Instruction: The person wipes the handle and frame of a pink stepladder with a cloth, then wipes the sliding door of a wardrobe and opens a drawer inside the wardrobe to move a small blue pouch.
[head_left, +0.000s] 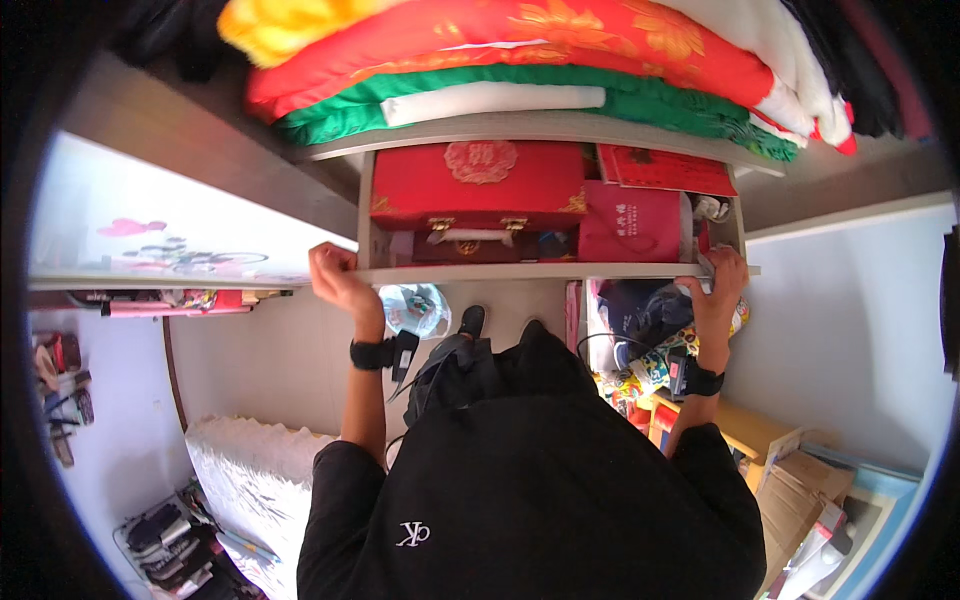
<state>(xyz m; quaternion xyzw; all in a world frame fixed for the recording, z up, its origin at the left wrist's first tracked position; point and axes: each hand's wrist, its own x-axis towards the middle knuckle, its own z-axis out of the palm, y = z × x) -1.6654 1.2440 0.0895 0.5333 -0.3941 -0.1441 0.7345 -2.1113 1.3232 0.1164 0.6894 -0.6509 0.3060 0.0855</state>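
Observation:
A pulled-out wooden drawer (525, 273) spans the space in front of me. My left hand (337, 281) is curled at the left end of its front panel. Near the other end, my right hand (718, 281) grips the panel's top edge, the fingers reaching over it; a small greyish item shows beside the fingers, too unclear to name. Inside the drawer lies a red box (480, 187) with gold corner fittings and a decorative medallion. To its right are a dark pink paper bag (628, 225) bearing writing and red printed papers (667, 171). A coiled white cable (712, 208) lies at the right side.
Folded red and green quilts (495, 75) are stacked on the shelf above the drawer. A plastic-lined bin (416, 309) stands on the floor by my feet. Bags and cloth (652, 315) crowd below on the right. A wardrobe door (180, 225) juts out at left.

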